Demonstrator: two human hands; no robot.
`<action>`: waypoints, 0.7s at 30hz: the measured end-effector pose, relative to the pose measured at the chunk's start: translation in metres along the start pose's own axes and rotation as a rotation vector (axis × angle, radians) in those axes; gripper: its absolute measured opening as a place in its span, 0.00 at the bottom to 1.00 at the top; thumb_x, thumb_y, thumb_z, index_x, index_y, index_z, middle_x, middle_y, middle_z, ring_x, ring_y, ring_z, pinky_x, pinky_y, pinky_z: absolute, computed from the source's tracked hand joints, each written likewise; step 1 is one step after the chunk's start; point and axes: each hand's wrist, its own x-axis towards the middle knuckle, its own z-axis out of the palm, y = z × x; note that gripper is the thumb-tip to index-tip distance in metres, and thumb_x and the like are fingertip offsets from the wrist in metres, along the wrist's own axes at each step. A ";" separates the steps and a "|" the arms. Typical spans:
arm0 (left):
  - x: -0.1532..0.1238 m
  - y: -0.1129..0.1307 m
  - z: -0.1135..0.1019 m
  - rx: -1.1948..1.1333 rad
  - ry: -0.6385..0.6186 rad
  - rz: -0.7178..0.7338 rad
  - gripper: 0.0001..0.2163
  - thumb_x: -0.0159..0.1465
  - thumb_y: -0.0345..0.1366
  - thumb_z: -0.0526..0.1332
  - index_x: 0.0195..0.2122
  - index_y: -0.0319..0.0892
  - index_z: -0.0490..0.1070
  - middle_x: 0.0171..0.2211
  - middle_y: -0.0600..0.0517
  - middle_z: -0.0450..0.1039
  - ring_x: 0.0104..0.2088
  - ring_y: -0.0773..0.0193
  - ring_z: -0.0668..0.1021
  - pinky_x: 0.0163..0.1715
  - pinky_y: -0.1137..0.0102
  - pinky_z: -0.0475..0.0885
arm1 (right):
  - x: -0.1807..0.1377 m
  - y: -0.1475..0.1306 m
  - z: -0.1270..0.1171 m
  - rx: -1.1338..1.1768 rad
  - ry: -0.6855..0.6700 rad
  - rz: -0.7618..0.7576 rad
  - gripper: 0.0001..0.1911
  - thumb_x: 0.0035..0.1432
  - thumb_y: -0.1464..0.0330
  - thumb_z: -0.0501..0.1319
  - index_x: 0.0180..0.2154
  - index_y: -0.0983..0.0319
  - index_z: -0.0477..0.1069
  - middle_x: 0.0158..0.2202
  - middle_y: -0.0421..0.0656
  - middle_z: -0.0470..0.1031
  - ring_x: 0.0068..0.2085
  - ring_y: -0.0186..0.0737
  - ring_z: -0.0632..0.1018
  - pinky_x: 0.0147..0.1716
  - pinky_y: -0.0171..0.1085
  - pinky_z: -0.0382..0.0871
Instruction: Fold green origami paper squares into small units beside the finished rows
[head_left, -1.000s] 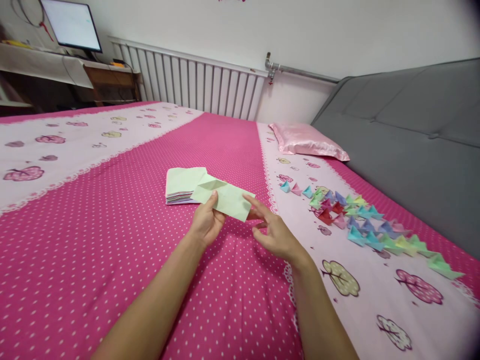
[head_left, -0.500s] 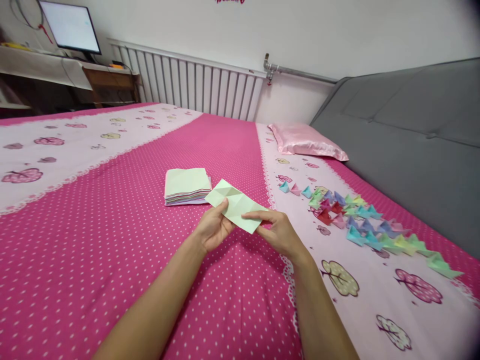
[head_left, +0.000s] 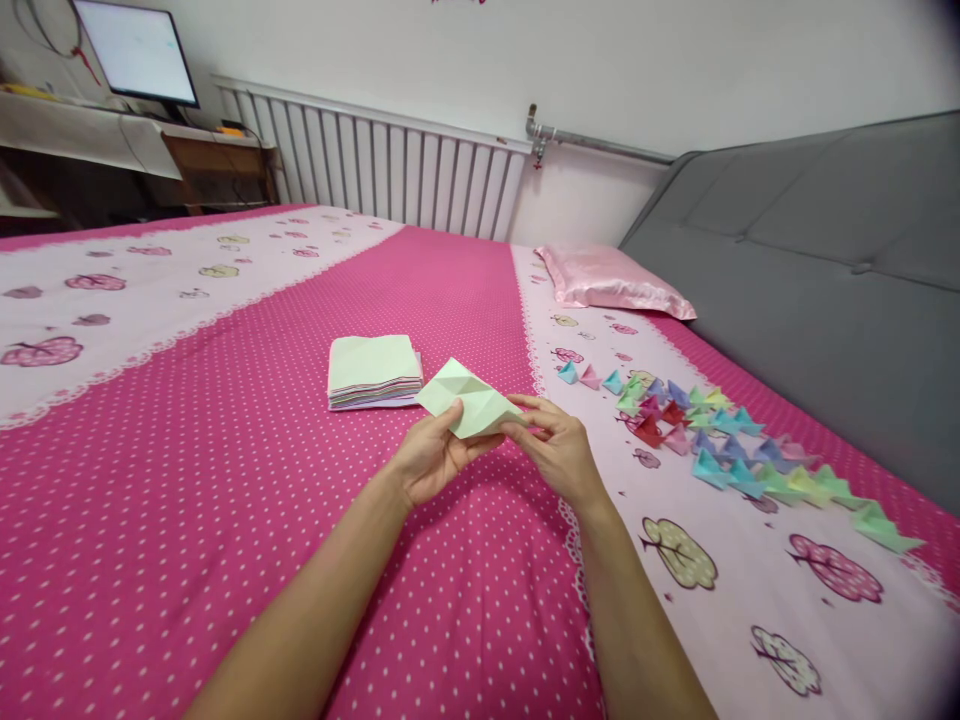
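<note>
A pale green sheet of origami paper (head_left: 474, 398), creased and partly folded, is held above the bed between both hands. My left hand (head_left: 439, 455) grips its lower left part, thumb on top and fingers underneath. At the right corner my right hand (head_left: 553, 445) pinches the paper between thumb and fingers. Just beyond my left hand lies a stack of coloured paper squares (head_left: 375, 370), with a pale green one on top. Several small folded paper boats (head_left: 739, 455) in blue, green, red, pink, yellow and purple sit in rows to the right.
The bed has a pink dotted sheet (head_left: 247, 450) with white printed bands. A pink pillow (head_left: 611, 278) lies at the back right, against a grey headboard (head_left: 810, 260). Along the far wall runs a radiator (head_left: 375, 165); a monitor (head_left: 139, 55) stands on a desk at the left.
The paper's right corner is now folded over where it stuck out flat before. My right hand has shifted its fingers to that fold, and my left fingers reach further under the sheet.
</note>
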 end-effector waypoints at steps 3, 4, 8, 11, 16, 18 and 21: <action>-0.001 -0.001 0.002 0.010 0.020 -0.015 0.14 0.63 0.31 0.50 0.47 0.32 0.64 0.46 0.38 0.69 0.44 0.55 0.74 0.46 0.61 0.69 | 0.000 -0.001 0.003 -0.040 0.070 -0.004 0.11 0.49 0.61 0.61 0.28 0.61 0.76 0.40 0.47 0.73 0.41 0.43 0.73 0.36 0.38 0.68; -0.001 -0.001 0.002 0.011 0.025 -0.016 0.13 0.63 0.31 0.50 0.47 0.32 0.64 0.47 0.38 0.69 0.45 0.55 0.74 0.46 0.62 0.70 | -0.001 -0.002 0.004 -0.055 0.093 -0.001 0.11 0.49 0.61 0.61 0.27 0.62 0.75 0.39 0.46 0.73 0.40 0.42 0.74 0.36 0.38 0.68; 0.000 -0.003 -0.001 0.012 0.000 -0.010 0.13 0.63 0.32 0.51 0.46 0.32 0.65 0.48 0.39 0.68 0.44 0.55 0.74 0.46 0.63 0.70 | -0.003 -0.004 0.008 -0.064 0.155 0.077 0.12 0.48 0.60 0.61 0.29 0.63 0.73 0.30 0.43 0.74 0.31 0.37 0.73 0.30 0.34 0.66; 0.000 -0.003 -0.002 0.011 -0.025 -0.002 0.12 0.63 0.32 0.51 0.45 0.33 0.67 0.46 0.40 0.70 0.44 0.56 0.74 0.45 0.63 0.71 | -0.004 -0.006 0.010 -0.082 0.185 0.116 0.12 0.47 0.60 0.61 0.26 0.63 0.69 0.22 0.38 0.70 0.25 0.33 0.69 0.26 0.32 0.63; -0.003 -0.005 -0.001 0.064 -0.056 0.046 0.11 0.59 0.30 0.57 0.42 0.35 0.68 0.44 0.42 0.71 0.44 0.56 0.74 0.45 0.64 0.71 | -0.004 -0.007 0.013 -0.116 0.226 0.133 0.14 0.46 0.58 0.62 0.22 0.62 0.64 0.19 0.35 0.64 0.22 0.31 0.64 0.23 0.30 0.58; -0.003 -0.007 -0.001 0.123 -0.069 0.084 0.12 0.55 0.26 0.61 0.41 0.36 0.69 0.44 0.43 0.72 0.45 0.57 0.74 0.45 0.66 0.71 | -0.004 -0.007 0.015 -0.124 0.253 0.145 0.14 0.44 0.59 0.62 0.23 0.62 0.63 0.19 0.35 0.64 0.22 0.31 0.65 0.23 0.30 0.58; -0.002 -0.010 -0.003 0.185 -0.034 0.110 0.13 0.51 0.23 0.64 0.39 0.36 0.71 0.43 0.44 0.73 0.43 0.59 0.75 0.43 0.70 0.71 | -0.004 -0.008 0.018 -0.087 0.281 0.164 0.15 0.43 0.61 0.64 0.30 0.62 0.64 0.23 0.36 0.68 0.24 0.33 0.69 0.25 0.31 0.62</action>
